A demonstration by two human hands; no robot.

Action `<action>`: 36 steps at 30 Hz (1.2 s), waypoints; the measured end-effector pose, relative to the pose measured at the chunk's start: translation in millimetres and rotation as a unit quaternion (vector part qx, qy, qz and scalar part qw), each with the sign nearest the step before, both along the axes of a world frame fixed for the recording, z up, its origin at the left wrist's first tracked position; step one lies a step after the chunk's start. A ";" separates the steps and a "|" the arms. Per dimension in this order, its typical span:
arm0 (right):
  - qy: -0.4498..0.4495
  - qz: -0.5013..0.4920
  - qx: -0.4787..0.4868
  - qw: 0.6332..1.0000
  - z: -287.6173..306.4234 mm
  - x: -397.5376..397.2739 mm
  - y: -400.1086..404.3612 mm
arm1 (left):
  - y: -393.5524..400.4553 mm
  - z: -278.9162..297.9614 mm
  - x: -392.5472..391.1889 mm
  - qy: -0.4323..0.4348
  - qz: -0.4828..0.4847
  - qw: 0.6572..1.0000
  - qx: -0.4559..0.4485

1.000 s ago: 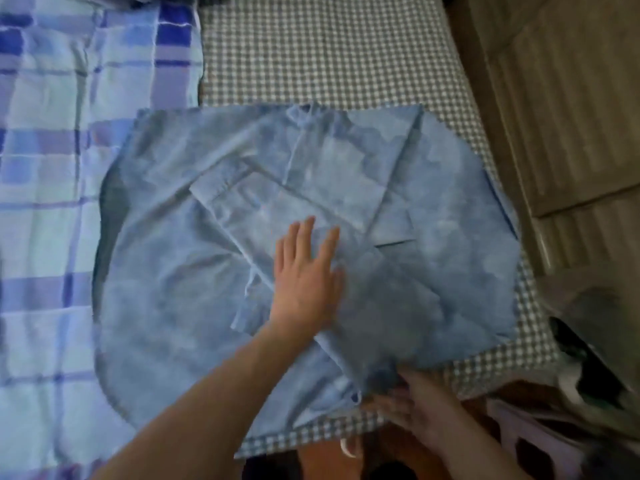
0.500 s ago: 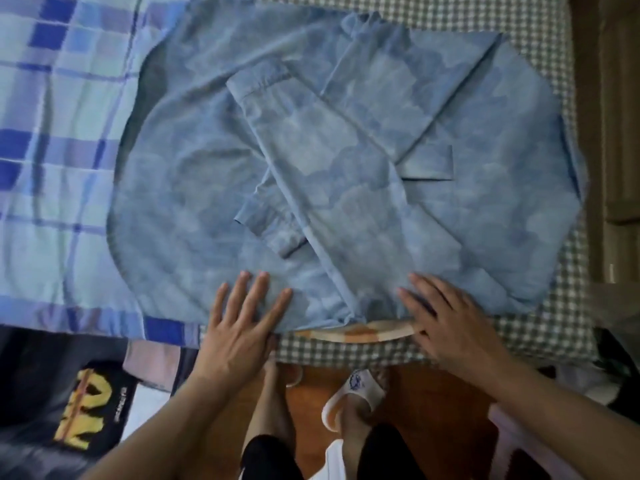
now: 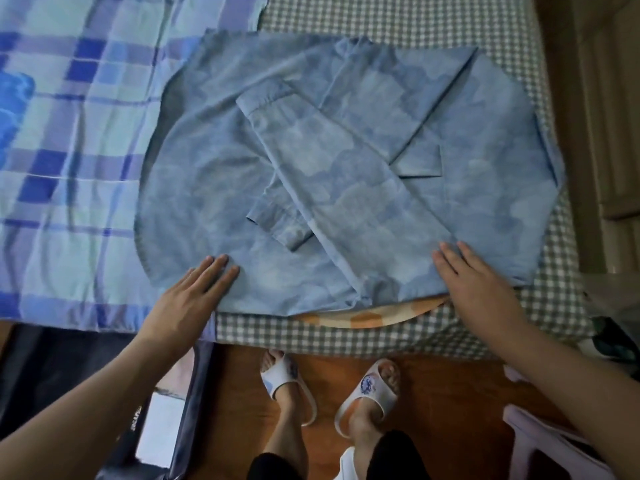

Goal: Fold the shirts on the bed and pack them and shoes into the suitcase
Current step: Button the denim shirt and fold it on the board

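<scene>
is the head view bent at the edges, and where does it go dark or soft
Head view: wide-angle bowing curves the bed edge; the blue shirt is evenly lit and fairly sharp; the lower left corner by the left hand falls dark; the right hand looks slightly soft.

No legible text is showing anywhere. A small blue round emblem on the white plastic slipper (image 3: 366,388) and pale lettering on the dark bag (image 3: 136,415) beside the bed are appearing too blurred to read.
</scene>
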State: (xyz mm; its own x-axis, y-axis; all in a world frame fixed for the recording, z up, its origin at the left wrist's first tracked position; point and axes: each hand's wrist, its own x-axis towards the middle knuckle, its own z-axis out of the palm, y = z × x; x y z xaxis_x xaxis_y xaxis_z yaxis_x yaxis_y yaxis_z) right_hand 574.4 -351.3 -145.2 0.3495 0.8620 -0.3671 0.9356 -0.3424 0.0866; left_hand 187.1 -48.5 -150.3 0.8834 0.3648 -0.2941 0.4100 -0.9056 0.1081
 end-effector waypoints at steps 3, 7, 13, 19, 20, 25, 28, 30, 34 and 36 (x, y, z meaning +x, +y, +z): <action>-0.010 0.029 -0.043 0.999 1.3 4.7 -14.8 | -6.0 9.4 -13.2 0.003 -0.023 0.999 -0.026; -0.034 0.082 -0.068 0.994 18.8 -5.0 -32.9 | -22.5 28.9 -45.4 0.023 0.011 0.999 -0.031; 0.053 -0.046 -0.115 0.991 73.4 6.2 21.1 | 30.6 82.6 -18.4 0.113 0.113 0.986 -0.042; -0.015 -0.228 -0.059 0.972 72.6 75.2 102.1 | 167.3 108.5 99.9 0.026 0.229 0.972 0.050; -0.026 -0.244 -0.037 0.969 65.4 81.0 108.0 | 174.9 101.8 116.1 0.011 0.230 0.969 0.090; -0.116 -0.212 -0.010 0.970 30.3 72.6 112.6 | 92.5 43.4 164.5 -0.117 0.252 0.957 0.085; -0.141 -0.138 0.037 0.980 16.7 59.6 100.5 | 27.8 15.7 175.6 -0.101 0.159 0.982 0.004; -0.175 -0.094 0.096 0.975 15.4 54.4 86.9 | 20.3 -4.1 168.8 -0.001 0.172 0.984 -0.044; -0.170 -0.148 0.095 0.970 29.7 56.5 50.9 | 37.7 -27.7 151.4 0.071 0.217 0.972 -0.051; -0.064 -0.214 0.095 0.970 38.1 66.4 28.0 | 42.7 -27.9 155.0 0.094 0.213 0.970 -0.063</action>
